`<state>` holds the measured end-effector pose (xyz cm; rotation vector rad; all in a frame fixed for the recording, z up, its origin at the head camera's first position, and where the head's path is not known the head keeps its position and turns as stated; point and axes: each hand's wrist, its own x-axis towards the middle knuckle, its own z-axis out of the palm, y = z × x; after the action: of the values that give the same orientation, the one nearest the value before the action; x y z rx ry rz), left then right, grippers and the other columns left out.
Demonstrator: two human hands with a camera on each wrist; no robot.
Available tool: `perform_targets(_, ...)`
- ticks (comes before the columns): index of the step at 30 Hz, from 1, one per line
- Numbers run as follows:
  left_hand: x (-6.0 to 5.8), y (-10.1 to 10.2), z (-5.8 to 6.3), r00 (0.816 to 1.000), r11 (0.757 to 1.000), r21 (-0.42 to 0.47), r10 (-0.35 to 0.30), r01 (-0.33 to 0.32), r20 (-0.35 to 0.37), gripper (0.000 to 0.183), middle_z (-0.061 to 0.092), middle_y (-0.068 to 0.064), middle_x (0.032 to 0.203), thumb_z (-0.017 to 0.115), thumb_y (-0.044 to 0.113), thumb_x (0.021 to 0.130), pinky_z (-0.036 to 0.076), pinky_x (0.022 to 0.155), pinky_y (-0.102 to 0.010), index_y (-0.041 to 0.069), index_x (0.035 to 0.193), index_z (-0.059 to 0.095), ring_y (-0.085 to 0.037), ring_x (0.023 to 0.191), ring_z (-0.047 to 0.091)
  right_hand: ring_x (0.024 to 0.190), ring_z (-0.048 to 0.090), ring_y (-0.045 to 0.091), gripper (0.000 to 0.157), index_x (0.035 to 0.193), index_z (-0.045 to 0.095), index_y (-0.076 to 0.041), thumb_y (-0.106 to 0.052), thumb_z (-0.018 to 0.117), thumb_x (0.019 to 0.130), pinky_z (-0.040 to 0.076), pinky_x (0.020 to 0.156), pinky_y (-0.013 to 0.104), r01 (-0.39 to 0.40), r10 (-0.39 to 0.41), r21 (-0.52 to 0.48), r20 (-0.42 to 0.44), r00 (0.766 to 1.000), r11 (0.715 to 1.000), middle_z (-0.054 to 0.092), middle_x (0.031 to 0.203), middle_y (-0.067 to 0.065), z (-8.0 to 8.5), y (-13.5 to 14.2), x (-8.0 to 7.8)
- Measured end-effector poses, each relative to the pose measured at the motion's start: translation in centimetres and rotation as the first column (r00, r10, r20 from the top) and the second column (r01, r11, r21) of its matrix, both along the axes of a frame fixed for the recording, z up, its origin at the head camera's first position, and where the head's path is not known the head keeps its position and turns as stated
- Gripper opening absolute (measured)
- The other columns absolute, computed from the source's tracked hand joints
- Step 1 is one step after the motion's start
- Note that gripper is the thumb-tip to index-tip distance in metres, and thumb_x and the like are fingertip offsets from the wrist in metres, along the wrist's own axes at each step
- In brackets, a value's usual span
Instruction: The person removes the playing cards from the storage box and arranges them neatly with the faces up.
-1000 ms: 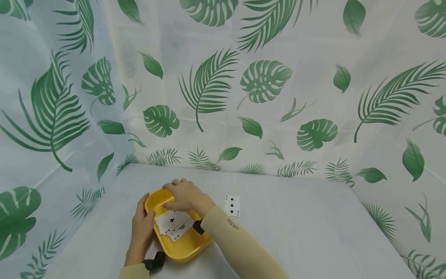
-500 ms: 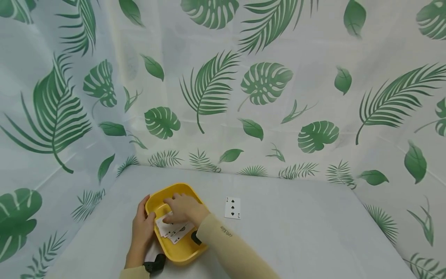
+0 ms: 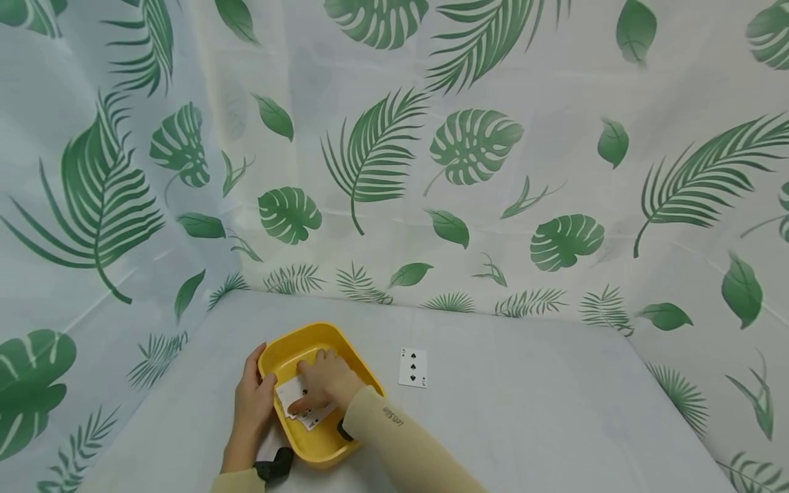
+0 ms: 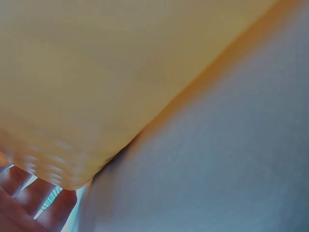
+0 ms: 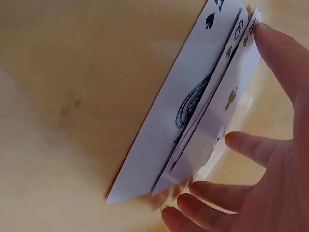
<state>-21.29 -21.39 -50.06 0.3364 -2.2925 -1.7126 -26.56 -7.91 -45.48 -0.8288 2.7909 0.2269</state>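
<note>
A yellow plastic tray [image 3: 320, 453] stands at the left of the white surface, with a small fan of playing cards [image 3: 288, 393] inside. My left hand [image 3: 251, 400] grips its left edge, thumb over the rim; in the left wrist view those fingers [image 4: 58, 212] show beyond the tray's outer wall [image 4: 96, 87]. My right hand [image 3: 327, 382] is down in the tray over the cards. In the right wrist view, its thumb touches a corner of the top club card [image 5: 227, 104], and the spread fingertips lie close along the card's far edge. A spade card [image 5: 188, 77] lies beneath.
A three of spades [image 3: 413, 368] lies face up on the white surface [image 3: 524, 411], to the right of the tray. Leaf-printed sheeting [image 3: 394, 171] rises behind and at both sides.
My right hand has come from the tray's far rim down and toward me onto the cards, its thumb now at their near end. The left hand keeps its grip on the tray.
</note>
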Motion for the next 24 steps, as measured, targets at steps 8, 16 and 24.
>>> perform_targets(8, -0.18, 0.06, 0.01, 1.000, 1.000, -0.013, 0.008, -0.008, 0.014, 0.066, 0.032, -0.016, 0.160, 0.040, 0.004, 0.094, 0.037, 0.111, -0.049, 0.008, 0.159, 0.026, -0.031, 0.128, 0.043, 0.105, 0.045, 0.019, 0.089, 0.142, 0.054, -0.029, -0.085, 0.059, 0.072, 0.046, 0.094, 0.029, 0.022, -0.022, -0.003, -0.041, 0.999, 1.000, 0.050, 0.121, 0.007, -0.44, -0.15, 0.29)
perform_targets(16, -0.68, -0.02, -0.16, 1.000, 1.000, 0.013, 0.006, -0.006, 0.000, 0.066, 0.033, -0.014, 0.160, 0.041, 0.005, 0.094, 0.036, 0.112, -0.049, 0.008, 0.159, 0.027, -0.031, 0.130, 0.044, 0.107, 0.044, 0.020, 0.086, 0.146, 0.051, -0.031, -0.079, 0.064, 0.075, 0.047, 0.089, 0.028, 0.023, -0.023, 0.003, -0.044, 0.999, 1.000, 0.046, 0.120, 0.006, -0.11, 0.02, 0.50)
perform_targets(24, -0.44, -0.16, -0.26, 1.000, 1.000, 0.023, 0.007, -0.007, 0.002, 0.066, 0.031, -0.014, 0.161, 0.041, 0.006, 0.095, 0.035, 0.114, -0.049, 0.009, 0.159, 0.026, -0.032, 0.134, 0.041, 0.109, 0.045, 0.022, 0.078, 0.143, 0.055, -0.031, -0.069, 0.072, 0.077, 0.046, 0.097, 0.036, 0.024, -0.024, -0.043, 0.002, 1.000, 0.999, 0.049, 0.125, 0.005, 0.08, 0.00, 0.30)
